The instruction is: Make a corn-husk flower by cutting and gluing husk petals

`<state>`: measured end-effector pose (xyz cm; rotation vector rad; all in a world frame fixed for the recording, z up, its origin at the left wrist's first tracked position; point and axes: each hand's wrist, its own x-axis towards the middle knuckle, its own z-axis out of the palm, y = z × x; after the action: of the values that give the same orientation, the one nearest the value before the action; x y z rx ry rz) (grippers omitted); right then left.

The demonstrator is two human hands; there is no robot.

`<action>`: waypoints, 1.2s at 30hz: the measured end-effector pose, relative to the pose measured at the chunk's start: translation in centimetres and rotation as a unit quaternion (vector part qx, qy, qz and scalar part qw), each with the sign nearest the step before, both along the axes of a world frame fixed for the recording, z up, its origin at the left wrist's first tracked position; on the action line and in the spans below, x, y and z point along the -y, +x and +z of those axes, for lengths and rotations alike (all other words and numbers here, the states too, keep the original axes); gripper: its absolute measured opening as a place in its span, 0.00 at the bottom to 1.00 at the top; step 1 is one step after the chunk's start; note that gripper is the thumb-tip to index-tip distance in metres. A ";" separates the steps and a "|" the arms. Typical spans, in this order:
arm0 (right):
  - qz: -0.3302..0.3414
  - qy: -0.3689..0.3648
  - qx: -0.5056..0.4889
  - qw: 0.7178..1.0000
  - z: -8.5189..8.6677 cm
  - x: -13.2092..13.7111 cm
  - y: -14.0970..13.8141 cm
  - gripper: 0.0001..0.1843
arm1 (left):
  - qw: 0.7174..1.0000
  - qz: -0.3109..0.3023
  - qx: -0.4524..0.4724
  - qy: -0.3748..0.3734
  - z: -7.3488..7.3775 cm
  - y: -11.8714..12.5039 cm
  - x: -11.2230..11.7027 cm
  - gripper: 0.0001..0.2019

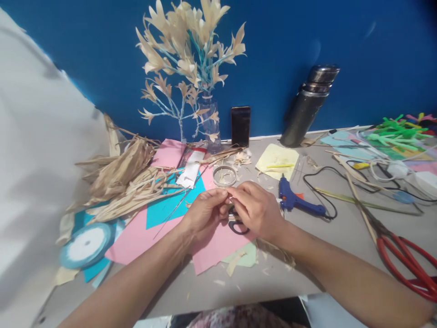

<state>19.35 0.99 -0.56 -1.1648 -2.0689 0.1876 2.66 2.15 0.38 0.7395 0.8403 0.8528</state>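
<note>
lying nearest us: pale shavings (235, 264) on a green sheet (251, 256). we'd expect feather-light, papery, quick to split; take flat between finger and thumb, no squeeze.

next, pink paper (210, 253) under our hands. thin, limp, likely creases easily; we'd hold it by an open edge.

our left hand (206, 212) and right hand (257, 209) meet above it, thumbs and fingers of both drawn together, tips touching. can't tell what's clamped between them: too small, fingers cover it. if it's a sliver like the shavings, we'd judge it fragile, practically weightless; soft pinch near its thicker end, roll rather than pull.

black-handled scissors (235, 221) sit just below the fingertips, partly behind our right hand. stiff, smooth, heavier than anything papery; we'd take the loops, blades are hidden from us.

just beyond the fingertips, a pale ring (224, 183): looks rigid, grab by the rim. right of our right hand, a blue glue gun (297, 198): grip by the handle, keep off the nozzle, may be hot.
</note>
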 end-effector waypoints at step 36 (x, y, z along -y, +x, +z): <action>0.031 -0.409 -0.442 0.797 1.7 -0.9 -0.3 0.13 | 0.991 0.035 -0.091 0.091 1.1 0.5 0.5 0.26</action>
<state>19.05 1.92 1.14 -1.1209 -1.1385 1.4765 3.17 1.63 1.45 0.9642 0.9637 0.9446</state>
